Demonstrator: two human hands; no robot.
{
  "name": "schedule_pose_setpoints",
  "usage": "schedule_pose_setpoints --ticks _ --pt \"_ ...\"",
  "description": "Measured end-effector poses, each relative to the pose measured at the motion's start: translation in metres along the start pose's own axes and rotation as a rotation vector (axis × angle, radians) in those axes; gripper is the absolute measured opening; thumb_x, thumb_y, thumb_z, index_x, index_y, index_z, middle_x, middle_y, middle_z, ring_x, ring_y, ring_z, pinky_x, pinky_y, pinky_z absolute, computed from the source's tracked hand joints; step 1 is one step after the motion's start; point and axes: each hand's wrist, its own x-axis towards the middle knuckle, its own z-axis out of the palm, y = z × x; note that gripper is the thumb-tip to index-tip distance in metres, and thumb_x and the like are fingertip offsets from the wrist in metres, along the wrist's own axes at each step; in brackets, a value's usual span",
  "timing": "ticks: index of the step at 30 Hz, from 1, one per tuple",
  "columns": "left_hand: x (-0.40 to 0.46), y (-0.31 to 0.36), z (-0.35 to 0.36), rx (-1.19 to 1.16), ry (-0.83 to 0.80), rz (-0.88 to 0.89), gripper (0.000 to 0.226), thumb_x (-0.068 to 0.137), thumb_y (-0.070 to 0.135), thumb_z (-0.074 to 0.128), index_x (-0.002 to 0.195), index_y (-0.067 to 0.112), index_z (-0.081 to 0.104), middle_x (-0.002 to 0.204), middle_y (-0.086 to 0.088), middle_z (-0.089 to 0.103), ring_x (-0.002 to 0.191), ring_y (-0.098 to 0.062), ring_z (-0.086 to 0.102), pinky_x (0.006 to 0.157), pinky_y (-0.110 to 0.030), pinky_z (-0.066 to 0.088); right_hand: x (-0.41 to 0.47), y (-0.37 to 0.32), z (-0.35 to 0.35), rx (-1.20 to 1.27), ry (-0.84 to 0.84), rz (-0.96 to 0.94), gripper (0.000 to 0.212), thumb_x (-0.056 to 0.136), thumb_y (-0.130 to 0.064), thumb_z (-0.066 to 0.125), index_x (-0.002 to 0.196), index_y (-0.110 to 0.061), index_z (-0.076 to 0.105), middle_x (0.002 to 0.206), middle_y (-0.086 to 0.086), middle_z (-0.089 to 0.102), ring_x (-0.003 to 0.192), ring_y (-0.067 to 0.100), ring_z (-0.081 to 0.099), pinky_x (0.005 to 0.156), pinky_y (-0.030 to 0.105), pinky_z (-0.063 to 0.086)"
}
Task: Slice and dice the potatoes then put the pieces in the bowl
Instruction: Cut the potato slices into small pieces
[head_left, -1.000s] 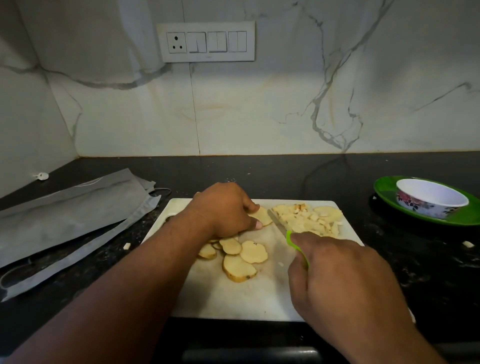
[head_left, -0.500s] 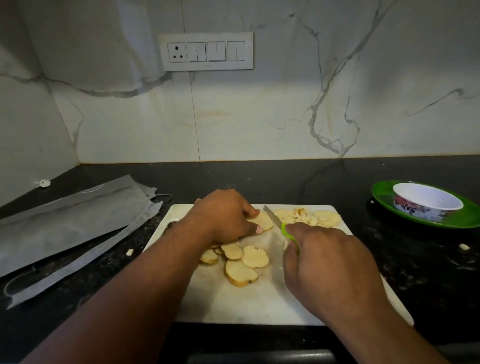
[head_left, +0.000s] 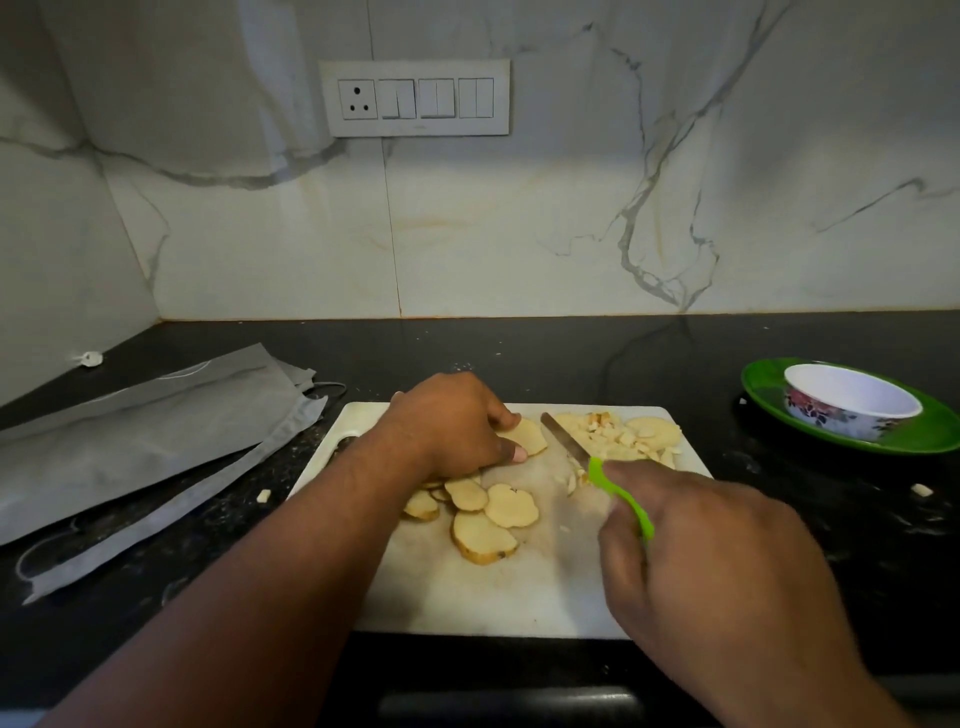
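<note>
A potato slice (head_left: 527, 435) lies near the far edge of the white cutting board (head_left: 467, 587), just above the middle of the frame, pinched between the thumb and curled fingers of the left hand (head_left: 452, 426). Just right of it the knife (head_left: 597, 467) points up and to the left, its steel blade resting against the board and its bright green handle gripped by the right hand (head_left: 727, 571), whose fingers wrap around it with the forefinger laid along the top. Beyond the blade, at the board's upper right corner, sits a heap of diced potato (head_left: 623, 439) mixed with a few uncut slices. More round slices (head_left: 483, 514), skin still on their rims, overlap at the centre of the board below the left hand. The bowl (head_left: 852, 400), white inside with a floral outside, stands on a green plate (head_left: 924, 431) at the right edge, well apart from the board. A grey folded cloth (head_left: 140, 436) lies on the black tabletop (head_left: 519, 353) at the left. A white switch panel (head_left: 414, 97) is set in the marble wall above.
</note>
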Motion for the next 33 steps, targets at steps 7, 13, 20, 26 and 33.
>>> schedule_pose_setpoints --ticks 7,13,20,26,33 --pt "0.002 -0.002 0.004 0.002 -0.001 -0.007 0.048 0.089 0.055 0.075 0.134 0.038 0.067 0.144 0.013 0.062 0.133 -0.017 0.055 0.117 -0.058 0.038 0.020 -0.016 0.020 0.003 -0.072 -0.057 0.037 0.095 -0.038 0.044 0.129 -0.034 0.059 0.097 -0.009 0.071 0.084 0.010 0.065 0.064 0.024 0.042" --pt "0.004 -0.004 0.005 -0.027 0.001 -0.021 0.049 0.087 0.054 0.077 0.133 0.039 0.068 0.142 0.014 0.063 0.132 -0.017 0.056 0.117 -0.057 0.039 -0.018 -0.004 0.008 0.026 -0.063 0.013 0.021 0.062 -0.031 0.070 0.083 -0.034 0.074 0.054 -0.009 0.060 0.041 0.013 0.056 0.037 0.029 0.043" --pt "-0.006 -0.005 -0.002 -0.082 0.085 -0.051 0.057 0.072 0.063 0.086 0.123 0.041 0.073 0.125 0.017 0.072 0.115 -0.009 0.064 0.111 -0.052 0.047 0.000 -0.010 -0.005 0.033 0.011 0.044 0.025 0.066 -0.032 0.073 0.091 -0.031 0.077 0.061 -0.013 0.066 0.047 0.012 0.061 0.041 0.028 0.048" --pt "-0.005 -0.005 -0.001 -0.032 0.048 -0.038 0.054 0.077 0.066 0.080 0.124 0.040 0.073 0.134 0.015 0.068 0.124 -0.013 0.061 0.113 -0.056 0.043 0.026 -0.020 0.017 0.035 -0.050 -0.054 0.033 0.093 -0.038 0.049 0.121 -0.032 0.066 0.090 -0.009 0.072 0.076 0.009 0.066 0.063 0.024 0.051" --pt "0.000 -0.007 0.002 -0.023 0.043 -0.044 0.057 0.078 0.066 0.080 0.127 0.040 0.071 0.135 0.015 0.067 0.122 -0.013 0.062 0.110 -0.051 0.047 -0.005 -0.007 0.009 0.061 -0.118 -0.025 0.025 0.068 -0.035 0.063 0.089 -0.037 0.075 0.053 -0.011 0.059 0.043 0.005 0.053 0.039 0.023 0.039"
